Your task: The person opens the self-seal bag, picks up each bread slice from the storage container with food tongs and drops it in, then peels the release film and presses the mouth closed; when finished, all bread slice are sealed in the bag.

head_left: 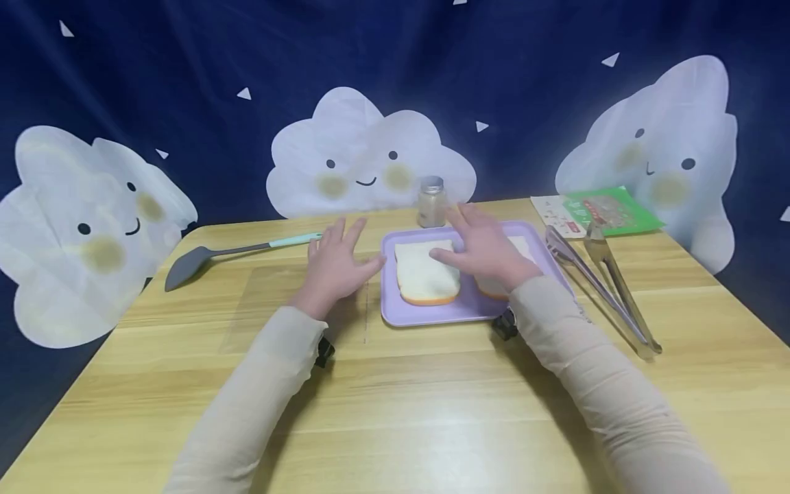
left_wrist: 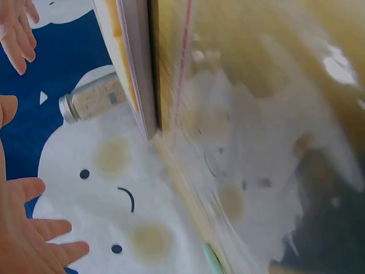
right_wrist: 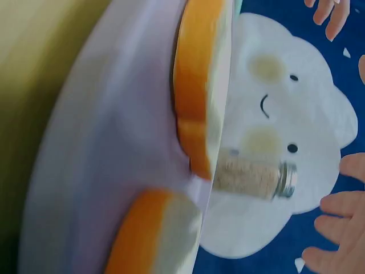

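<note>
Both hands hover with fingers spread and hold nothing. My left hand (head_left: 336,266) is above a clear plastic bag (head_left: 259,302) lying flat, left of a lilac tray (head_left: 426,317). A red line runs along the clear bag (left_wrist: 183,63) in the left wrist view. Over the tray hangs my right hand (head_left: 484,247). Two slices of white bread lie side by side on it: the left bread slice (head_left: 426,271) shows whole, the right bread slice (head_left: 524,248) is partly hidden by my right hand. Behind the tray stands a glass jar (head_left: 431,204) with a metal lid and pale contents.
At the left lies a grey spatula (head_left: 191,266) with a mint handle. Metal tongs (head_left: 617,288) rest right of the tray, their tips near a green and white packet (head_left: 638,206). A dark blue cloth (head_left: 524,55) with cloud faces hangs behind the wooden table (head_left: 420,425).
</note>
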A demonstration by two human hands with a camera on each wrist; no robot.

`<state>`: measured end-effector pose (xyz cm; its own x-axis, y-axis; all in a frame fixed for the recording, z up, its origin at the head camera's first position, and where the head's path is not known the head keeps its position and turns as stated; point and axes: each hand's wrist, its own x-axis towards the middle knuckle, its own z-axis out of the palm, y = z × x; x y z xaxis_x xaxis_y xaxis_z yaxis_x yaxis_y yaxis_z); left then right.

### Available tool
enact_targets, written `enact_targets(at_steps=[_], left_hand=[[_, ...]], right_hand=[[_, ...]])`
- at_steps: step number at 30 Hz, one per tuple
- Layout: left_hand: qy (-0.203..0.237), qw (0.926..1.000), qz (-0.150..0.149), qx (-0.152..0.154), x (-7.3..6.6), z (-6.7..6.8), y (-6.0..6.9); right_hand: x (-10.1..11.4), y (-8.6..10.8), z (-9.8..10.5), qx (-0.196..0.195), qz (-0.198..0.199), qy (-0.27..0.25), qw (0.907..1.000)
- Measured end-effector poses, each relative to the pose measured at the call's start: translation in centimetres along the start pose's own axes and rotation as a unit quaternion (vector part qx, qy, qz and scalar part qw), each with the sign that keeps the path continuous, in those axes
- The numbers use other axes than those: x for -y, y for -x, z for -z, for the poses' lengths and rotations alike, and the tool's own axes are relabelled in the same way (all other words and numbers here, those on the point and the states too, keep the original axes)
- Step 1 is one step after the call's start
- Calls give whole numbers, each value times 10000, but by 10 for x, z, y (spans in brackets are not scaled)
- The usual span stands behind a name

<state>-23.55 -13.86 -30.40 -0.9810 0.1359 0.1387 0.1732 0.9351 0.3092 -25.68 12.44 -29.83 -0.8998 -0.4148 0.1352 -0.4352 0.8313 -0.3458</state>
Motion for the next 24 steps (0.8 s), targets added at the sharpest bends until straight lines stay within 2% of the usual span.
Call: enact_targets(at_steps=[5, 8, 13, 20, 24], left_hand=[[550, 9974, -417, -192, 16, 3, 8], [779, 9941, -698, -271, 26, 7, 12], [805, 9909, -1020, -339, 40, 9, 19], [897, 9894, -1131, -162, 57, 11, 27], [781, 9895, -1219, -42, 63, 12, 31]], right_hand=[[15, -6, -8, -244, 562, -448, 9971], [24, -10, -13, -235, 776, -543, 9952], [38, -16, -23, -61, 964, -532, 9939], [56, -24, -40, 324, 1371, -737, 9873], [64, -27, -47, 597, 1350, -844, 9854]])
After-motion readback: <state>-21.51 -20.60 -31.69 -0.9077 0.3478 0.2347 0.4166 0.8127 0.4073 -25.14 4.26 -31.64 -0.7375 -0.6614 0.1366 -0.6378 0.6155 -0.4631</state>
